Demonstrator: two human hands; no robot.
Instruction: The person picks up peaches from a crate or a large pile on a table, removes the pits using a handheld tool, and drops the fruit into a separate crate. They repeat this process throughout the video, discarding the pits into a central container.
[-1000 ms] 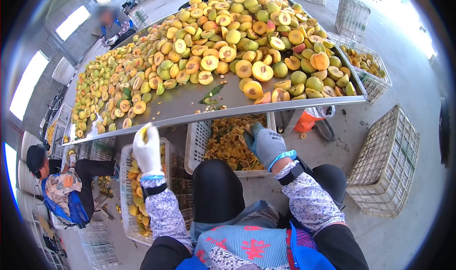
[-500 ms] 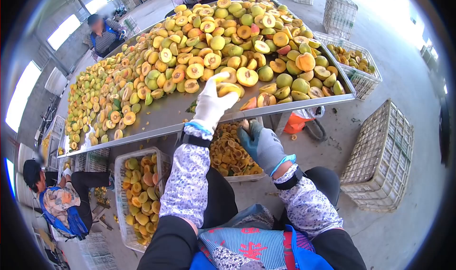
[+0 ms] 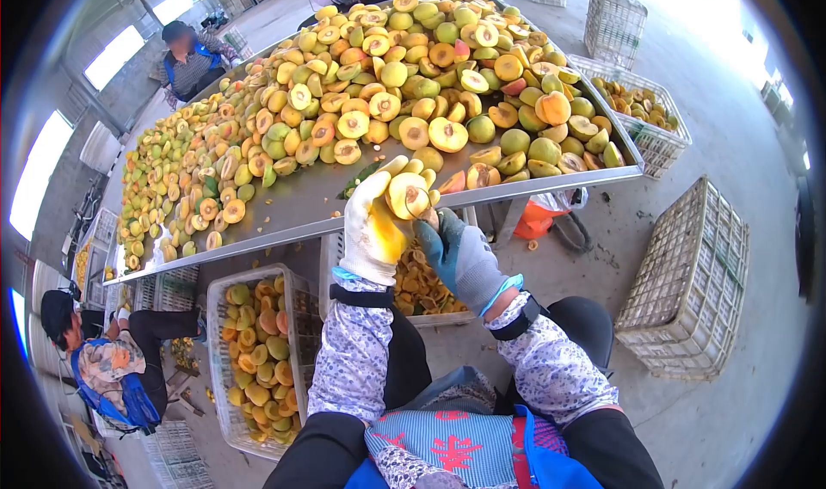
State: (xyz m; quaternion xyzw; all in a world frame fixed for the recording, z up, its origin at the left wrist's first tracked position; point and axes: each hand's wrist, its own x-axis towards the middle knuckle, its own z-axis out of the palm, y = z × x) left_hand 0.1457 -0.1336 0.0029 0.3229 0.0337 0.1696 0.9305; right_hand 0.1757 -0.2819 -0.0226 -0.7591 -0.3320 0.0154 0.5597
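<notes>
Your left hand [image 3: 374,227] fingers clamp a peach half [image 3: 407,195] at the table's [image 3: 301,203] near edge; your right hand [image 3: 462,257] fingers, bunched together, touch it.

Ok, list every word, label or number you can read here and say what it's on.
Red characters on the blue striped apron: creased and partly hidden, unreadable.
No print shows on the left hand holding a peach half, nor elsewhere.

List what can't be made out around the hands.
1. Head view: what the right hand grips, if anything. Its fingertips are hidden at the peach half held by the left hand.
2. Head view: the crate contents, mostly covered by both hands and the table edge.
</notes>
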